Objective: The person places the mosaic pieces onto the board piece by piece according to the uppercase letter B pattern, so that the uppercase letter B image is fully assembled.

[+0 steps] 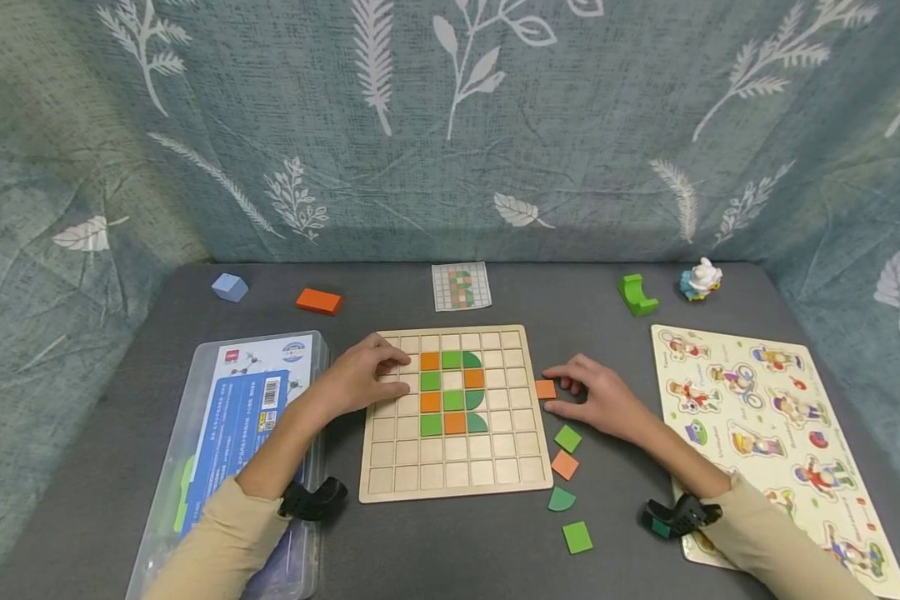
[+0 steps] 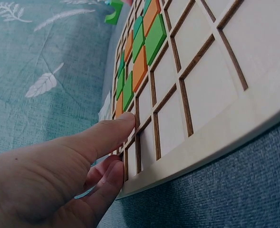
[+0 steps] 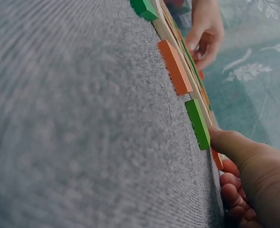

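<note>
A wooden grid board lies flat, with several orange, green and dark green tiles in its cells. One bare cell shows among them. My left hand rests at the board's left side, thumb and fingertips over the cells. In the left wrist view the thumb touches the grid near an orange tile. Beyond the right edge of the board, my right hand has thumb and index finger on either side of a square orange tile, close to it. The right wrist view shows this tile partly hidden.
Below the right hand lie loose tiles: a green square, an orange one, a dark green quarter-round and another green square. A pattern card is behind the board. A plastic case flanks it left, a picture puzzle right.
</note>
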A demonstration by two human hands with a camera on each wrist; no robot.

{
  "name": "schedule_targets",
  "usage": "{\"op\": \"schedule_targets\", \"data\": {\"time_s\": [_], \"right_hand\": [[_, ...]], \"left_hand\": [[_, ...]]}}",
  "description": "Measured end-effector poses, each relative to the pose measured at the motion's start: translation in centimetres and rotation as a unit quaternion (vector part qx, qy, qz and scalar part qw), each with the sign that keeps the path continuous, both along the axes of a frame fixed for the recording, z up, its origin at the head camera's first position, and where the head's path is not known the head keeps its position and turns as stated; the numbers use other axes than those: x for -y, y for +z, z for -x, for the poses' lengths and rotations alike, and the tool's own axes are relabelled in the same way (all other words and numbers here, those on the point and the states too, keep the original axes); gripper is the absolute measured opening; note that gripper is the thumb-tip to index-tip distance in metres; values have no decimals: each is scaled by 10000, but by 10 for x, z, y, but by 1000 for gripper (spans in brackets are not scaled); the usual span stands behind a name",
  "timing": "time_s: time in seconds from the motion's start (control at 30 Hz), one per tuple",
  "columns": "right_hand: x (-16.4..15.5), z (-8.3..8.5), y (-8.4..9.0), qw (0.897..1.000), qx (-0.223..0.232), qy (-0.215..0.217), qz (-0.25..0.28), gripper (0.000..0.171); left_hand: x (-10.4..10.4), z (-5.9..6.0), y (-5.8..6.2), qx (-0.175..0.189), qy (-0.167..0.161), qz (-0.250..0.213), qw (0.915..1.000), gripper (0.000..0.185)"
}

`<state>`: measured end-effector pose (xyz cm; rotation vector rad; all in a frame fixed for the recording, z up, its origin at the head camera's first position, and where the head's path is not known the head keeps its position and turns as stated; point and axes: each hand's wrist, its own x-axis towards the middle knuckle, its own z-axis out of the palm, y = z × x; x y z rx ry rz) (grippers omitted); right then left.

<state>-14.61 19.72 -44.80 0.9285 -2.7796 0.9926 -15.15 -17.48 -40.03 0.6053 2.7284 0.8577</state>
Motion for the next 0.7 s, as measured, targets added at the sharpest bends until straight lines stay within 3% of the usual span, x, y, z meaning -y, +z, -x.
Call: {"op": "schedule_targets", "data": {"time_s": [0.23, 0.7], "right_hand": [[-1, 1, -1, 9998, 202, -43, 66, 37], [1, 2, -1, 9997, 107, -102, 181, 28]], "left_hand": [[0, 0, 0, -17, -3, 7, 10000, 38], [0, 0, 0, -42, 1, -40, 10000, 38]]}}
